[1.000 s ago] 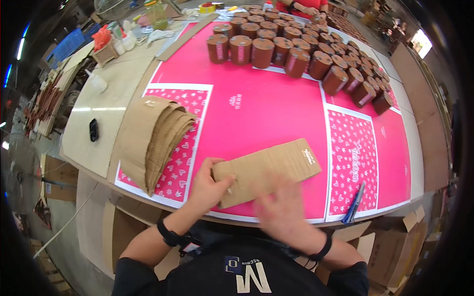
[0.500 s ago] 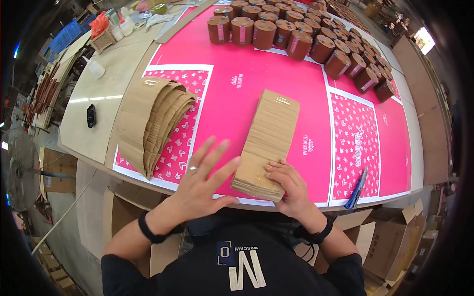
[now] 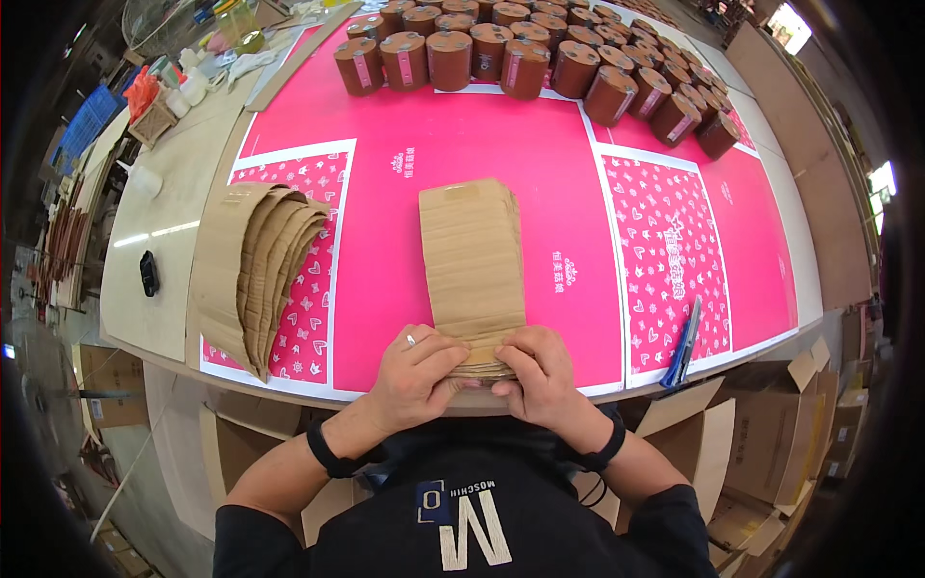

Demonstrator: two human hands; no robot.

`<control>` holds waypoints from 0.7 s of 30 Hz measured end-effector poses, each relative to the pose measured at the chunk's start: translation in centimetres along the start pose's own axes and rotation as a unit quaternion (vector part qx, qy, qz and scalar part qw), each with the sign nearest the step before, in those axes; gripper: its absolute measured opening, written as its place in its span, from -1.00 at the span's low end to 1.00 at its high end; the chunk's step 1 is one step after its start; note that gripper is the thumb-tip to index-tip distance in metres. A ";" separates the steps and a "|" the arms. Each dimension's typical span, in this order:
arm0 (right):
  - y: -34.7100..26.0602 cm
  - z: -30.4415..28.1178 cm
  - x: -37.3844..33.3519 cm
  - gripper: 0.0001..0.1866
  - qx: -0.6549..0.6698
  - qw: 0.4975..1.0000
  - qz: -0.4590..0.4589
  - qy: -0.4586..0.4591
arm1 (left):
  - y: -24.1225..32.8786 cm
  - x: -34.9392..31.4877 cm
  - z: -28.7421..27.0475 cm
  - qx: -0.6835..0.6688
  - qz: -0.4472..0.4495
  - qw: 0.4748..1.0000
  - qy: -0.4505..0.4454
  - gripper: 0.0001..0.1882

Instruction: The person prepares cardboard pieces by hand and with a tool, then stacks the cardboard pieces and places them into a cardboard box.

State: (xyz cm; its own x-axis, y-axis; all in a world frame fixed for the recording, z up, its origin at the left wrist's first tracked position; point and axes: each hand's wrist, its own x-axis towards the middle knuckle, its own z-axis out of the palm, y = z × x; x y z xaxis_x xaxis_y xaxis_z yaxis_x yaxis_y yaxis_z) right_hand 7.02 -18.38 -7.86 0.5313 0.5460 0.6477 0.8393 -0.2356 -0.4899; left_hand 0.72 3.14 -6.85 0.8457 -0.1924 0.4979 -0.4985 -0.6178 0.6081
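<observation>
A stack of long, creased brown cardboard strips (image 3: 470,260) lies in front of me, its far end pointing away. My left hand (image 3: 416,374), a ring on one finger, is closed on the near left corner of the stack. My right hand (image 3: 541,371) grips the near right corner, thumb below and fingers over the top. Between the hands the layered near edge of the strips shows. To the left, a second pile of curved, nested cardboard pieces (image 3: 258,275) rests on the patterned pink sheet.
Pink printed sheeting (image 3: 385,260) covers the table. Rows of brown cylindrical boxes (image 3: 521,69) stand at the far side. A blue utility knife (image 3: 684,342) lies at the right near edge. A black object (image 3: 148,274) and a white bottle (image 3: 145,179) are at left; open cartons (image 3: 771,433) stand below right.
My left hand has come down from the air onto the stack's near left corner. The stack has turned so its far end points more to the left, and tape no longer shows on top.
</observation>
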 end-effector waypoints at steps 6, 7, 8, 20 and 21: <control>2.0 1.8 0.9 -0.73 0.017 0.999 0.026 0.034 | -0.2 1.3 0.1 -0.057 -0.061 0.996 0.025 -0.75; 1.8 1.7 1.1 -0.78 0.010 0.998 0.050 0.033 | -0.3 1.5 0.2 -0.069 -0.069 0.995 0.024 -0.77; 1.6 1.7 1.2 -0.78 0.011 0.998 0.048 0.032 | -0.3 1.6 0.4 -0.069 -0.070 0.995 0.026 -0.77; 0.6 2.1 3.5 -0.74 -0.040 0.965 0.259 0.000 | -1.1 3.5 1.8 -0.136 -0.262 0.955 0.018 -0.73; 0.7 2.2 3.3 -0.74 -0.023 0.959 0.283 0.005 | -1.3 3.3 1.9 -0.136 -0.260 0.956 0.013 -0.73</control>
State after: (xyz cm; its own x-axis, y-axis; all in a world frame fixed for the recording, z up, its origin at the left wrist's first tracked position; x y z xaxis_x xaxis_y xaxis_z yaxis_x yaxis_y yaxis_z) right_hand 9.09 -14.96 -7.38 0.9040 0.3130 0.2911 0.4203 -0.5267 -0.7389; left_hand 4.50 1.85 -7.15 0.9894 0.1070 0.0977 -0.0467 -0.4024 0.9143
